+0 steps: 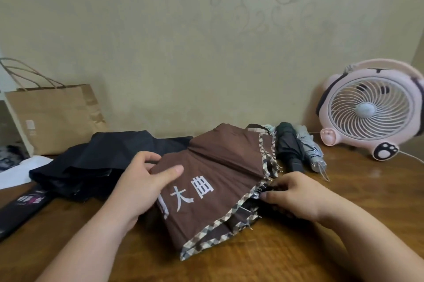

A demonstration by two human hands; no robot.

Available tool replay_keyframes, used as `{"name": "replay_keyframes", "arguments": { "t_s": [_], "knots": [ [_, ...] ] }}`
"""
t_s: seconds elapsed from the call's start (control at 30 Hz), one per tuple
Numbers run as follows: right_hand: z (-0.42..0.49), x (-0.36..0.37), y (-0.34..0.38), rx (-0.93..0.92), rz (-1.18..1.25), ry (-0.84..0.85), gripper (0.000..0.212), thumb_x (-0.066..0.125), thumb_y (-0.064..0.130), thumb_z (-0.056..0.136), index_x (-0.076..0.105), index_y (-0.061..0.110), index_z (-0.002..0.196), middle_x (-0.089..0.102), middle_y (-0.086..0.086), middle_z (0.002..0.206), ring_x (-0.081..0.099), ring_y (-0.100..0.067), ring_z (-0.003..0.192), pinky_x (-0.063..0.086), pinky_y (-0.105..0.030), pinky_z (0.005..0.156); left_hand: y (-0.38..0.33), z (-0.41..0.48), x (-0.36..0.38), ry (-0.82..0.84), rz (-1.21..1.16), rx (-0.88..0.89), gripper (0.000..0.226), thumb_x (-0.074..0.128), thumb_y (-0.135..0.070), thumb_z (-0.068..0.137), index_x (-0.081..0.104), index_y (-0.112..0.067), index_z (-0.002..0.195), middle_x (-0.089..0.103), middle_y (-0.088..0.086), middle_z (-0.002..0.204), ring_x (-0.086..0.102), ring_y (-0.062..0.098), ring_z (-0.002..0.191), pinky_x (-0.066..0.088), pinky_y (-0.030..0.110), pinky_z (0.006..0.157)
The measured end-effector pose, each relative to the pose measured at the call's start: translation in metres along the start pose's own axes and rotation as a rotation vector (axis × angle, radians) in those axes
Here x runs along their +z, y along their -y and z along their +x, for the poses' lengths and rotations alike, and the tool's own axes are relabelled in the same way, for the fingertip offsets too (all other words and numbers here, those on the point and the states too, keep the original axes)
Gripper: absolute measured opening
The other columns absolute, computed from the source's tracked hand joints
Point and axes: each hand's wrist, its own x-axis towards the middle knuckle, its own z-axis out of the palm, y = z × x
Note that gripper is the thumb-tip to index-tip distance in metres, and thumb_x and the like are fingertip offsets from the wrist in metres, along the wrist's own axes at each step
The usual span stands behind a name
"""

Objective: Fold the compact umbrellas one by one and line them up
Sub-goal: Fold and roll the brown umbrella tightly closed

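On the brown wooden table (344, 247), right before the person, lay a brown fabric umbrella with checked trim and white characters (220, 180), collapsed but with its canopy loose and unrolled. I judged this one's folding about half done: the next move called for gathering the pleats round the shaft and strapping them. The left hand (142, 180) gripped the canopy's left end, thumb on top, fingers curled behind. The right hand (296, 194) was curled about the dark handle end beneath the trim. Just beyond lay a dark rolled umbrella (289, 144) beside a grey striped rolled umbrella (309, 151), near a pink desk fan (371, 109); a loose black umbrella (91, 162) sprawled at the left.
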Motion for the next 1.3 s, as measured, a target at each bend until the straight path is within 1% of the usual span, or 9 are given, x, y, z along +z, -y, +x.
{"name": "replay_keyframes", "arguments": {
  "t_s": [0.17, 0.27, 0.33, 0.53, 0.63, 0.8, 1.03, 1.17, 1.3],
  "knots": [
    [0.003, -0.003, -0.002, -0.279, -0.383, -0.631, 0.023, 0.074, 0.046, 0.084, 0.073, 0.035, 0.105, 0.074, 0.009, 0.091, 0.07, -0.019, 0.086, 0.057, -0.039, 0.067, 0.011, 0.004, 0.004, -0.026, 0.156, 0.139, 0.051, 0.088, -0.031, 0.079, 0.053, -0.045, 0.115, 0.062, -0.013, 0.119, 0.066, 0.013, 0.109, 0.057, 0.044, 0.094],
    [0.006, -0.01, -0.001, -0.489, -0.477, -0.904, 0.02, 0.079, 0.033, 0.077, 0.073, 0.026, 0.094, 0.063, 0.004, 0.081, 0.063, -0.028, 0.076, 0.05, -0.037, 0.054, 0.006, 0.0, 0.009, -0.088, 0.002, 0.157, 0.026, 0.073, -0.047, 0.09, 0.066, -0.04, 0.114, 0.065, -0.015, 0.122, 0.058, 0.01, 0.121, 0.048, 0.039, 0.103],
    [0.009, -0.01, -0.002, -0.499, -0.505, -0.937, 0.02, 0.081, 0.026, 0.072, 0.07, 0.022, 0.087, 0.058, 0.002, 0.08, 0.06, -0.029, 0.073, 0.046, -0.034, 0.05, -0.005, -0.009, 0.012, -0.049, -0.277, 0.107, 0.037, 0.058, -0.058, 0.089, 0.074, -0.033, 0.112, 0.072, -0.008, 0.119, 0.062, 0.015, 0.118, 0.047, 0.043, 0.105],
    [0.007, 0.004, -0.002, -0.355, -0.598, -0.721, 0.031, 0.082, 0.031, 0.072, 0.073, 0.026, 0.101, 0.063, 0.005, 0.091, 0.061, -0.025, 0.093, 0.051, -0.036, 0.068, -0.027, -0.033, 0.018, 0.394, -0.919, -0.265, 0.079, 0.045, -0.078, 0.086, 0.079, -0.013, 0.116, 0.071, 0.021, 0.126, 0.068, 0.044, 0.114, 0.042, 0.058, 0.109],
    [0.003, 0.012, 0.003, -0.276, -0.633, -0.528, 0.03, 0.07, 0.045, 0.081, 0.067, 0.033, 0.108, 0.063, 0.011, 0.101, 0.059, -0.016, 0.104, 0.051, -0.032, 0.079, -0.023, -0.034, 0.018, 0.394, -0.87, -0.281, 0.07, 0.057, -0.068, 0.083, 0.079, -0.009, 0.112, 0.073, 0.021, 0.121, 0.072, 0.042, 0.106, 0.049, 0.05, 0.099],
    [-0.003, 0.016, 0.004, -0.201, -0.535, -0.178, 0.023, 0.072, 0.044, 0.083, 0.055, 0.03, 0.077, 0.061, 0.012, 0.079, 0.057, -0.006, 0.073, 0.048, -0.028, 0.065, -0.025, -0.042, 0.019, 0.312, -0.689, -0.209, 0.044, 0.067, -0.053, 0.08, 0.084, -0.016, 0.097, 0.078, 0.014, 0.109, 0.077, 0.031, 0.09, 0.055, 0.043, 0.086],
    [-0.002, 0.011, 0.001, -0.206, -0.275, -0.123, 0.011, 0.082, 0.025, 0.079, 0.073, 0.031, 0.077, 0.073, 0.014, 0.072, 0.066, -0.003, 0.066, 0.052, -0.022, 0.063, -0.017, -0.033, 0.021, 0.286, -0.614, -0.166, 0.053, 0.059, -0.056, 0.095, 0.074, -0.012, 0.12, 0.076, 0.013, 0.115, 0.073, 0.032, 0.107, 0.052, 0.052, 0.104],
    [-0.004, 0.005, -0.001, -0.134, -0.122, -0.069, 0.007, 0.078, 0.013, 0.084, 0.077, 0.019, 0.086, 0.074, -0.006, 0.068, 0.062, -0.019, 0.049, 0.051, -0.03, 0.051, -0.019, -0.032, 0.018, 0.33, -0.627, 0.007, 0.054, 0.031, -0.06, 0.104, 0.066, -0.023, 0.123, 0.078, 0.002, 0.111, 0.075, 0.017, 0.103, 0.058, 0.034, 0.084],
    [-0.001, 0.005, -0.004, -0.112, -0.098, -0.081, 0.018, 0.08, 0.013, 0.083, 0.075, 0.02, 0.098, 0.074, -0.012, 0.069, 0.064, -0.025, 0.05, 0.054, -0.036, 0.054, -0.015, -0.022, 0.002, 0.335, -0.442, 0.281, 0.045, 0.038, -0.04, 0.096, 0.052, -0.034, 0.139, 0.072, 0.011, 0.123, 0.071, 0.022, 0.091, 0.055, 0.032, 0.061]
  ]
}}
